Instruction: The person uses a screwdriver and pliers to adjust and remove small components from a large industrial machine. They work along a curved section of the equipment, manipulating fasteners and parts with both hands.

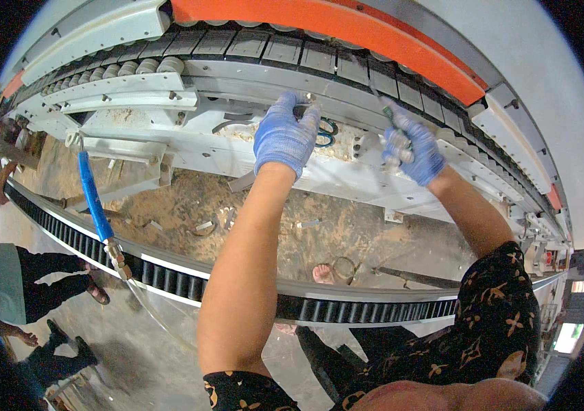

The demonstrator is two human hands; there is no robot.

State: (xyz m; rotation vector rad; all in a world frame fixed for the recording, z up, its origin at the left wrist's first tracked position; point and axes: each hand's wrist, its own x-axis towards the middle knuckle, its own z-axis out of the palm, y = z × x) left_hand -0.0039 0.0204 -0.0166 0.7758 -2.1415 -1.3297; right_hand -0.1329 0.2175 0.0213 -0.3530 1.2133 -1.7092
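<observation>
Left hand (286,133): gloved in blue; raised in front of the pale metal rail (251,77); with fingers curled and thumb brought near the forefinger; cannot tell whether pinching anything at the tips
Right hand (412,149): gloved likewise, blurred; with fingers wrapped around a green-handled tool (388,114)
Green-handled tool: inside the right fist; pointing up and leftward, toward the slatted conveyor (283,49); too blurred to tell the kind
Teal loop handles (327,133): lying just beside the left hand, between both hands, over a ledge strewn with pale debris
Slatted conveyor: running beyond both hands, along the orange guard (333,31)
Blue tubular tool (93,195): hanging at left from the white frame; joined by a metal fitting (118,259) to a clear hose
Roller track (168,277): curving beneath the left forearm; lined with black rollers
Co-worker's legs (52,274): dark-trousered; at lower left, beside the track
</observation>
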